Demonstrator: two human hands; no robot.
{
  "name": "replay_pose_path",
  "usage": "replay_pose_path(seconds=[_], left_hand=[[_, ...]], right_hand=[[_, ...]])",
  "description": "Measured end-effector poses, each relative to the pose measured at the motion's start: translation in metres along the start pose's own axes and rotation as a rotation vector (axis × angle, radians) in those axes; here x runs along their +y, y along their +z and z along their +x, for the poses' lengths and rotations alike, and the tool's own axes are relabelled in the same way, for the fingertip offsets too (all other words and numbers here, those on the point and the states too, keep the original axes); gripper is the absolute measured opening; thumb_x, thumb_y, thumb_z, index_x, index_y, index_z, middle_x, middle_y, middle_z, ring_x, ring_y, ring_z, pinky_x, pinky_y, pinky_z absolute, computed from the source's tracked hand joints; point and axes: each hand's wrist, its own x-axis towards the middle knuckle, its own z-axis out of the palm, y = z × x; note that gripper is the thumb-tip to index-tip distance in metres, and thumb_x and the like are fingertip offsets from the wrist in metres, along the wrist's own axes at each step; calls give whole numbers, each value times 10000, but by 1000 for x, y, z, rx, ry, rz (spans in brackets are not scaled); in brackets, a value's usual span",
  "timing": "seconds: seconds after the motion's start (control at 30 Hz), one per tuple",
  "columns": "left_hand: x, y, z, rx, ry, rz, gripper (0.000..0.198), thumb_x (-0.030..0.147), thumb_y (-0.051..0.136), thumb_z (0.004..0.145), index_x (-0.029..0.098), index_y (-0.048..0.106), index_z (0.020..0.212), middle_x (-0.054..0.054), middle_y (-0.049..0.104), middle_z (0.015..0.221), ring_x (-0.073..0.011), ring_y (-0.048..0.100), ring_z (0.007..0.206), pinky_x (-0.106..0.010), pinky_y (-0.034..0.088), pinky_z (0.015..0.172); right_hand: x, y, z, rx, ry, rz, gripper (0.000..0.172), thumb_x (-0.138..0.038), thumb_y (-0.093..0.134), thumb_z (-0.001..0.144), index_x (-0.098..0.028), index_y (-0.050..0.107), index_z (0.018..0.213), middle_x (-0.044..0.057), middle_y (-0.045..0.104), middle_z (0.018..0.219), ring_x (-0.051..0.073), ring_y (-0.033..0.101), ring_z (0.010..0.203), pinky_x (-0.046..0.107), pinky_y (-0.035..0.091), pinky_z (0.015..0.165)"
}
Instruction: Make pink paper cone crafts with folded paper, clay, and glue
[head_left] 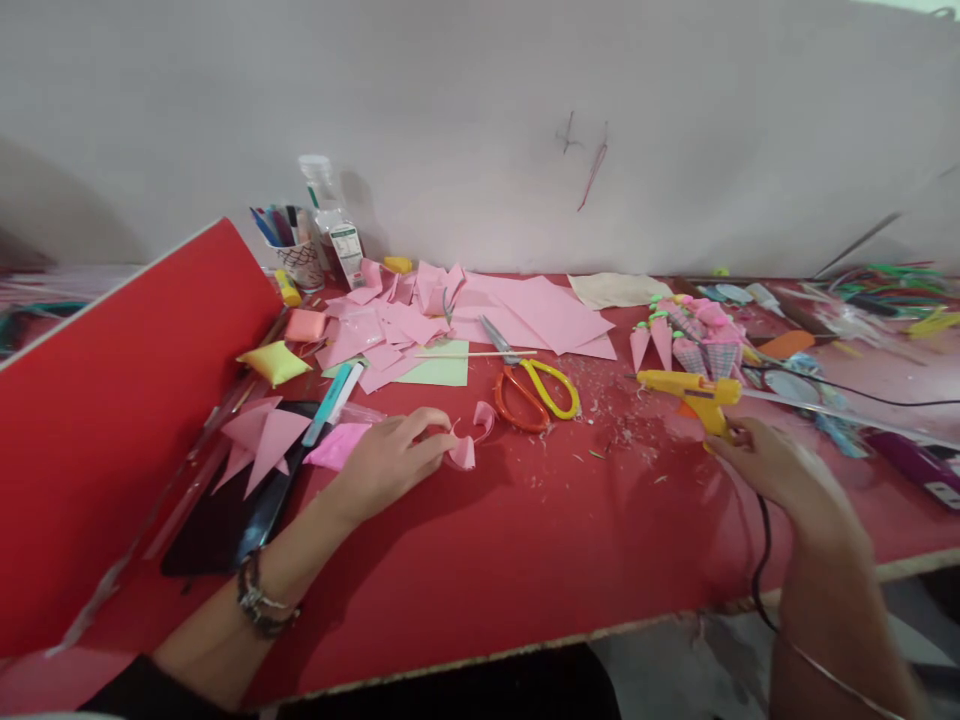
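My left hand [401, 455] pinches a curled pink paper piece [463, 453] just above the red table, left of centre. A loop of the same pink paper rises to its right. On the right side, my right hand [772, 465] is closed around the handle of a yellow glue gun [694, 390], whose nozzle points left. A cord hangs below that hand. Between the hands and farther back lie scissors [534, 395] with one orange and one yellow handle loop, beside a thin wooden stick [476, 354].
Pink paper sheets [555, 315] and cut pieces spread along the back. Small pink cones [697, 335] cluster behind the glue gun. At left are a dark phone-like slab [206, 530], a cutter knife [330, 405], a bottle [337, 235], a pen cup [298, 265] and a red panel [142, 420].
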Motion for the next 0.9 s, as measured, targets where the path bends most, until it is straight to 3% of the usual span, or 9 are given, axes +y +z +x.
replay_pose_path(seconds=[0.13, 0.27, 0.37, 0.5, 0.6, 0.73, 0.9], left_hand=[[0, -2, 1, -23, -27, 19, 319, 187, 300, 865, 193, 594, 740, -34, 600, 793, -128, 559, 627, -223, 418, 514], [1, -2, 1, -121, -157, -31, 305, 254, 306, 875, 199, 591, 781, -19, 620, 807, -120, 572, 646, -215, 422, 533], [1, 0, 0, -145, -215, -39, 264, 293, 332, 871, 182, 571, 846, -13, 626, 797, -102, 568, 626, -199, 424, 538], [-1, -1, -1, -71, 16, 40, 314, 193, 266, 886, 180, 571, 812, -42, 622, 851, -138, 571, 755, -240, 428, 609], [-2, -5, 1, -20, 165, 127, 307, 113, 276, 871, 178, 557, 767, -37, 621, 807, -140, 560, 704, -243, 405, 571], [-1, -8, 4, -40, 205, 158, 217, 100, 363, 845, 180, 542, 753, -15, 624, 779, -145, 539, 646, -252, 377, 547], [-1, -5, 3, -95, 202, 161, 123, 111, 459, 809, 173, 546, 749, -10, 621, 787, -156, 524, 675, -262, 357, 562]], right_hand=[[-1, 13, 13, 95, -6, 93, 168, -360, 355, 648, -202, 412, 648, 121, 573, 688, 241, 546, 635, 339, 407, 570], [-14, 2, 18, 193, -37, 147, 135, -344, 359, 652, -216, 343, 687, 89, 530, 692, 221, 521, 634, 329, 402, 565], [-31, -10, 15, 264, -63, 271, 145, -365, 335, 682, -230, 285, 673, 21, 448, 588, 185, 458, 521, 303, 359, 479], [-70, -22, 2, 222, -155, 297, 263, -469, 357, 703, -230, 282, 625, -13, 406, 525, 149, 415, 465, 265, 307, 438], [-101, -25, -11, 62, -297, 246, 322, -504, 479, 683, -203, 381, 739, 5, 488, 593, 151, 481, 515, 249, 328, 464], [-129, -19, -19, 38, -454, 206, 481, -566, 539, 629, -174, 464, 896, 40, 568, 671, 183, 541, 557, 248, 337, 457], [-146, -14, -21, -45, -562, 121, 399, -482, 571, 619, -160, 505, 846, 29, 572, 607, 179, 539, 521, 238, 319, 434]])
